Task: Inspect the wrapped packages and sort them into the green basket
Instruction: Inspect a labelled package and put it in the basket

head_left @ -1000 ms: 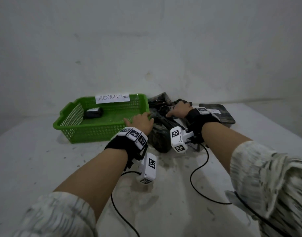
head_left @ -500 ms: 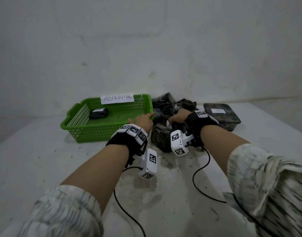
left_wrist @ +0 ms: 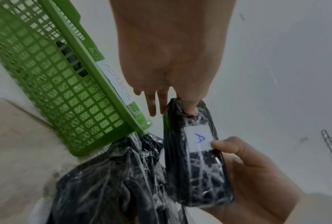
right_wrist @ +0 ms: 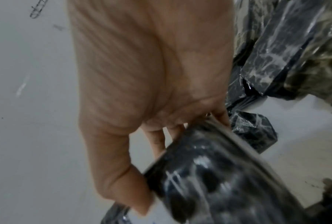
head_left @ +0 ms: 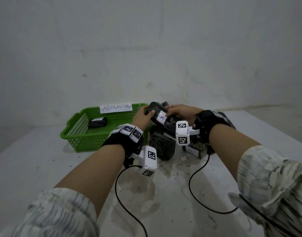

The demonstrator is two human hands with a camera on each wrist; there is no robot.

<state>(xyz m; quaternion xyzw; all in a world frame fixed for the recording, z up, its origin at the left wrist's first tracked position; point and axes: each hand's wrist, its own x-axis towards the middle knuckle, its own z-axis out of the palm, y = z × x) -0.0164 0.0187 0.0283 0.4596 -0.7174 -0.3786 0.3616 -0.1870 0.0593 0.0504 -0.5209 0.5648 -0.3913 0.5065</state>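
Observation:
Both hands hold one dark plastic-wrapped package (head_left: pixel 159 115) (left_wrist: pixel 195 163) (right_wrist: pixel 218 181) lifted above the pile, its white label marked "A" facing me. My left hand (head_left: pixel 143 115) (left_wrist: pixel 173 60) grips its far end, thumb on top. My right hand (head_left: pixel 181 112) (left_wrist: pixel 257 174) (right_wrist: pixel 146 91) grips the near end, thumb on the label. The green basket (head_left: pixel 82 139) (left_wrist: pixel 52 84) with the "ABNORMAL" tag sits just left of the hands, one wrapped package (head_left: pixel 97 121) lying inside it.
A pile of dark wrapped packages (head_left: pixel 161 147) (left_wrist: pixel 103 189) (right_wrist: pixel 272 60) lies on the white table (head_left: pixel 44 168) under the hands, right of the basket. Another labelled package (head_left: pixel 195 150) lies under my right wrist. Two black cables (head_left: pixel 123 199) trail toward me. A wall rises close behind.
Both hands were down in the pile; now they have lifted one package out and hold it up between them, label turned toward me.

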